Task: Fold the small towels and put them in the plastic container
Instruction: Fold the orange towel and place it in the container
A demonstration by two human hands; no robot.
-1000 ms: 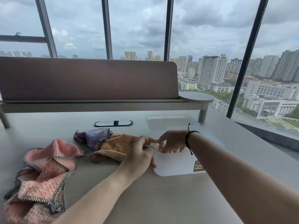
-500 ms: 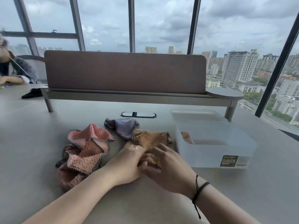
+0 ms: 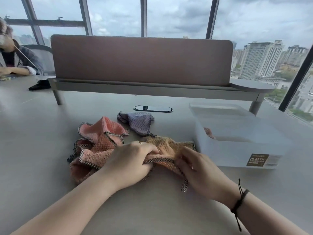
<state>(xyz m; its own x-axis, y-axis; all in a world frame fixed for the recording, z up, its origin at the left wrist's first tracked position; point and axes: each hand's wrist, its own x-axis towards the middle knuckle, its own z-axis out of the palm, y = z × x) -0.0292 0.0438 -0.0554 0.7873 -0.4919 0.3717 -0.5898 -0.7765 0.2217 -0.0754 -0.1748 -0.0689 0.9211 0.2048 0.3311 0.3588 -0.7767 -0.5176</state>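
Observation:
An orange waffle towel (image 3: 171,148) with a checked border lies crumpled on the table in front of me. My left hand (image 3: 132,160) grips its near left edge and my right hand (image 3: 199,170) holds its right side. Crumpled pink towels (image 3: 98,146) lie to the left, touching it. A purple towel (image 3: 138,122) sits behind. The clear plastic container (image 3: 264,150) stands to the right, with a pinkish towel (image 3: 210,133) visible inside at its left wall.
The container's lid (image 3: 220,109) lies behind it. A brown desk divider (image 3: 140,61) on a shelf runs across the back, with a cable port (image 3: 152,108) before it. Another person (image 3: 15,60) sits at far left near a black object (image 3: 39,85).
Both hands have come back from the container to the orange towel and taken hold of it, drawing it toward me. The view has swung left and down.

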